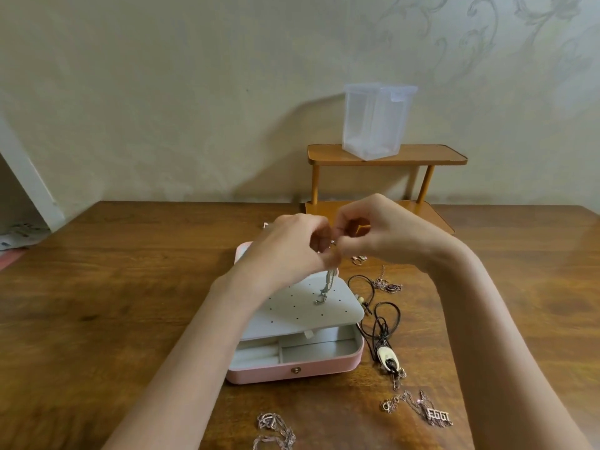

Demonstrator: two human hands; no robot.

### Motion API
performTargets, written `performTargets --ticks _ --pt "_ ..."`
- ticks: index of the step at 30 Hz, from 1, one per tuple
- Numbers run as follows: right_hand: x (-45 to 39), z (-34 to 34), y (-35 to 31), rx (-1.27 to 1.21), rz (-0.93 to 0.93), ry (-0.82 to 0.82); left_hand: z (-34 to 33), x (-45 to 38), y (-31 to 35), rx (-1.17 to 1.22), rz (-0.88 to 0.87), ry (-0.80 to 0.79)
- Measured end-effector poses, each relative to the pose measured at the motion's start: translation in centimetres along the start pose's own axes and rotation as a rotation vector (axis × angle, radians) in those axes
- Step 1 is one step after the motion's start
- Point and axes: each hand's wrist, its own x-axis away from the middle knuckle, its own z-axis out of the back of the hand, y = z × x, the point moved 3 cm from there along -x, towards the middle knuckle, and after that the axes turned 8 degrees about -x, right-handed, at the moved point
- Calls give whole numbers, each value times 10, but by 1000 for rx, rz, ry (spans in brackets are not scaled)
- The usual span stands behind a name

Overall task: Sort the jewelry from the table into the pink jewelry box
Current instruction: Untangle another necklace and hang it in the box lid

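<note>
A thin silver chain (326, 287) is pinched at its top between the curled fingers of the left hand (292, 248) and the right hand (376, 232), which are brought together just above the far end of the pink jewelry box (324, 368). Both hands are closed on the chain; the exact grip of each fingertip cannot be made out. The chain hangs straight down, and its lower end — a small pendant or clasp — rests on or just over the grey perforated panel (292, 315) that is raised at a tilt over the box's grey compartments.

The box is set on a wooden table (113, 303), its pink front wall and small round clasp turned toward the viewer. Just right of the box a black cord necklace (383, 323) with a pale oval pendant is laid in loops. Beyond it, a rose-coloured chain with a dark stone (388, 284) and a small ring-like piece (358, 259) are seen. Nearer the viewer lie a chain with a lettered pendant (431, 414) and another tangled pink chain (272, 430).

Against the wall a small wooden shelf (386, 155) is placed — a clear plastic container (376, 120) stands on its top.
</note>
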Motion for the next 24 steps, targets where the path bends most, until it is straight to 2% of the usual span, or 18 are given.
performTargets --ticks 3,5,7,10,12,15,21,24 --pt "4 5 2 -261 -24 31 0 -3 -8 -63 -57 204" --pt "5 8 4 -426 -30 35 3 -7 -19 71 -14 269" --pt "4 7 5 -609 -46 20 3 -10 -24 286 48 200" --pt "-2 5 6 -908 -60 40 -5 -8 -24 780 179 -43" --pt "-4 6 7 -1011 -73 78 -12 -8 -25 876 237 -102" --pt "-4 6 5 -985 -74 118 -18 -9 -28 890 283 -74" --pt "0 7 8 -849 -119 131 -13 -11 -36 1099 377 40" --pt "0 2 9 -743 -176 44 -10 -11 -36 1184 411 167"
